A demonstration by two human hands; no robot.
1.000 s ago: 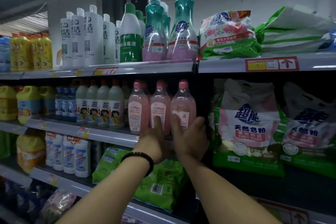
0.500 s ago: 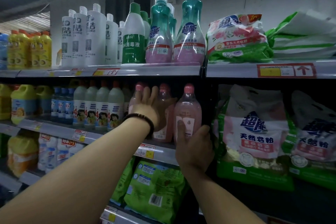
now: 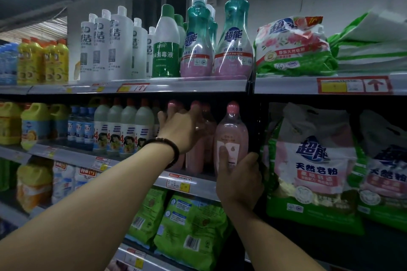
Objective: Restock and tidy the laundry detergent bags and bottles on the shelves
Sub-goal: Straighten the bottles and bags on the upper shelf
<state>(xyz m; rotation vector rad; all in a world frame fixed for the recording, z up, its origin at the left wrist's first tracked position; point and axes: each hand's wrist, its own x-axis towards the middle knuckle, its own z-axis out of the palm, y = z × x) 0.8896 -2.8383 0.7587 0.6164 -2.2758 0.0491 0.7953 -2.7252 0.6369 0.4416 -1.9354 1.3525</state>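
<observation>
Three pink bottles with pink caps stand on the middle shelf point(image 3: 198, 182). My right hand point(image 3: 239, 179) grips the base of the rightmost pink bottle point(image 3: 231, 132), thumb on its label. My left hand point(image 3: 179, 131), with a dark bead bracelet on the wrist, reaches deep between the other pink bottles point(image 3: 206, 130) and curls round the upper part of one; its fingertips are hidden behind the bottles. Pink-and-green detergent bags point(image 3: 312, 174) stand on the same level to the right.
White bottles point(image 3: 130, 130) with red caps stand left of the pink ones. The top shelf carries white bottles point(image 3: 110, 46), teal pump bottles point(image 3: 234, 35) and a lying detergent bag point(image 3: 293, 48). Green bags point(image 3: 189, 233) fill the shelf below my hands.
My left hand has risen from the shelf edge to the upper part of the left pink bottles and reached further in. My right hand stays on the rightmost bottle.
</observation>
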